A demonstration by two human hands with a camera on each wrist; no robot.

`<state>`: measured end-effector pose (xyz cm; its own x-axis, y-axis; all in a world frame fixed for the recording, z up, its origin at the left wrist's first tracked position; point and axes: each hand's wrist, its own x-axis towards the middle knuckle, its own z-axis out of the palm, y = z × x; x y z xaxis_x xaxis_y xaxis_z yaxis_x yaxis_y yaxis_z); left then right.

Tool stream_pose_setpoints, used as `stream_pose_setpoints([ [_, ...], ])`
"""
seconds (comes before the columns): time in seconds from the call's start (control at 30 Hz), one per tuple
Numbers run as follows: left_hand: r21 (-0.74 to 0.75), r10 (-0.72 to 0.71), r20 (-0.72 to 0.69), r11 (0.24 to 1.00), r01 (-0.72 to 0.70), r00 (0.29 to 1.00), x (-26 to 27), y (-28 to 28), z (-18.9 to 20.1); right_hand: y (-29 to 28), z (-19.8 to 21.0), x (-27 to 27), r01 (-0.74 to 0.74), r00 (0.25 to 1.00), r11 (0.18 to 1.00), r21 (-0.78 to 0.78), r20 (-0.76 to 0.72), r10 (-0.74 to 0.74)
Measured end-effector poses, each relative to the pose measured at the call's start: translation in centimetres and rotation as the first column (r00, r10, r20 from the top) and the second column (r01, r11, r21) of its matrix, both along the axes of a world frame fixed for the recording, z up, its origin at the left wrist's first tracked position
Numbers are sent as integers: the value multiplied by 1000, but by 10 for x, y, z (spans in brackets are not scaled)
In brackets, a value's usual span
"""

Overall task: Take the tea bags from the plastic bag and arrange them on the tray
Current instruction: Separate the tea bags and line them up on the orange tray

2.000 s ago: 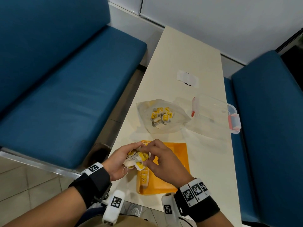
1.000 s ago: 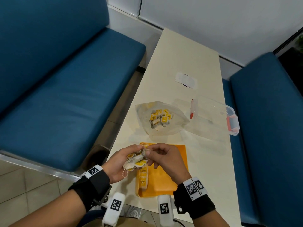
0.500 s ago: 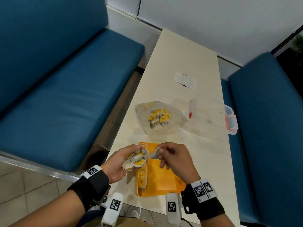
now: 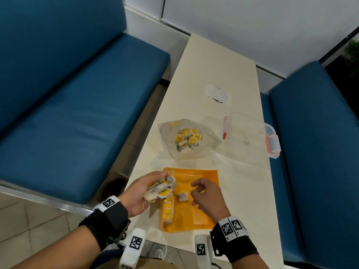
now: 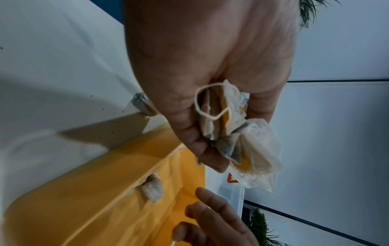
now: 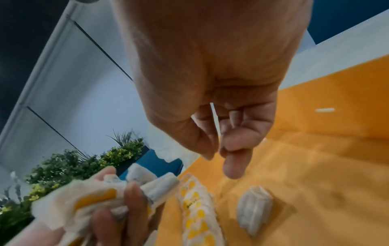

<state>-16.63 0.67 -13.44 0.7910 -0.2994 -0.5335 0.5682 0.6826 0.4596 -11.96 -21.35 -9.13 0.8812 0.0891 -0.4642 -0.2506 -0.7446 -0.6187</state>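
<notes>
Head view: the long cream table (image 4: 217, 74) carries everything, and places below are given from the orange tray (image 4: 206, 173) at its near end. Beyond the tray sits the crinkled clear plastic bag (image 4: 169, 133) with more tea bags (image 4: 187, 139) heaped inside; beyond it to the right lies a rigid clear box (image 4: 250, 136) with red clips. Along the tray's left wall runs a row (image 4: 168, 209) of yellow-tagged bags, and one loose bag (image 4: 183, 196) lies just beside the row. Over the tray's left rim, the left hand (image 4: 138, 193) clutches a bundle (image 4: 161, 188) of soft, papery bags with trailing strings. The right hand (image 4: 208, 195) hovers above the tray floor; a thin white string seems pinched between its fingertips, though what it belongs to I cannot tell. Judging by the tangle, strings could snag and drag extra bags out, or disturb the row; thin paper might tear.
</notes>
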Motion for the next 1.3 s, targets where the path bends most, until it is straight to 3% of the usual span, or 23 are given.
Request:
stream_pose_setpoints([
  [0.17,-17,11,6,1000,-10,1000,1,0,2,-4,-12,7,-23,997,982,-188,-80,8],
  [0.3,-2,-5,14,1000,5,1000,1,1,-1,0,-22,10,36,989,981,-191,-131,-62],
  [0.67,11,-6,-1,1000,6,1000,2,1,0,18,-44,14,-94,986,979,-179,-151,67],
  [1.0,-34,-13,-5,999,13,1000,2,3,4,-10,-32,14,-49,993,998,-42,102,53],
  [1.17,-10,2,-10,1000,-2,1000,3,1,7,-22,-29,6,-123,991,971,-205,-73,110],
  [1.3,-4,9,-10,1000,-9,1000,2,0,7,-25,-22,13,-104,995,965,-242,-20,103],
])
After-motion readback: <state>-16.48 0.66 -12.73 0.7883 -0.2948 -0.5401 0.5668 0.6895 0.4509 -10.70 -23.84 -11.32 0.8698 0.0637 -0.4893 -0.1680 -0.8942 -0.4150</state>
